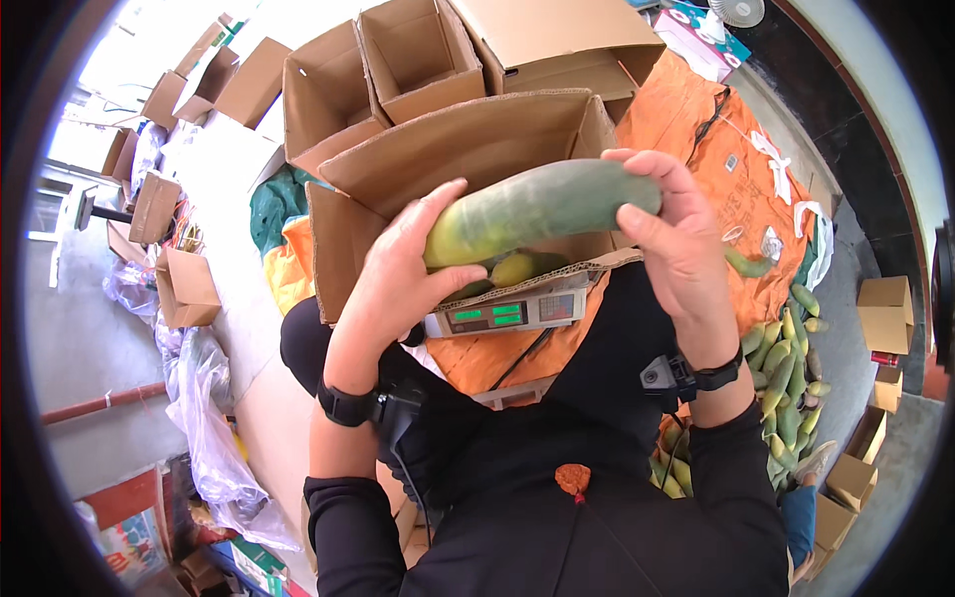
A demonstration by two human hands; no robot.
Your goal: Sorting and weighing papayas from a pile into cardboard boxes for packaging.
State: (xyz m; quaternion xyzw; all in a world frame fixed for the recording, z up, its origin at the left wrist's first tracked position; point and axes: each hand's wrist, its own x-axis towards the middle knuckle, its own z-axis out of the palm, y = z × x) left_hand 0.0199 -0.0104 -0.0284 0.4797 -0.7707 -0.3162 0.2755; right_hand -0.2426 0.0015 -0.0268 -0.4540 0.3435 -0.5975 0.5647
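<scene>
- One long green fruit (542, 209), yellowing at its left end and wrapped in a thin clear film, is held level in the air above the open cardboard box (468, 159), between both hands.
- The left hand (403, 264) is clamped around the yellow end, fingers curled over the top; the right hand (671, 229) grips the green end, thumb in front and fingers behind.
- Each wrist carries one black band, two in all.
- Inside the box, just under the held fruit, at least two more fruits (517, 269) show, one yellow and one green; more may be hidden.
- The box stands on one weighing scale (507, 313), whose grey front has two green lit displays and a small keypad.
- The scale rests on an orange sheet (686, 109) spread over the floor.
- At the right lies a heap of green and yellow fruits (786, 368), well over a dozen, too many to count surely.
- Behind the box stand three more open brown boxes (418, 55), flaps up.
- About six smaller brown boxes (184, 289) are scattered at the left, and about five (885, 313) at the right edge.
- Crumpled clear plastic bags (209, 418) lie at the lower left.
</scene>
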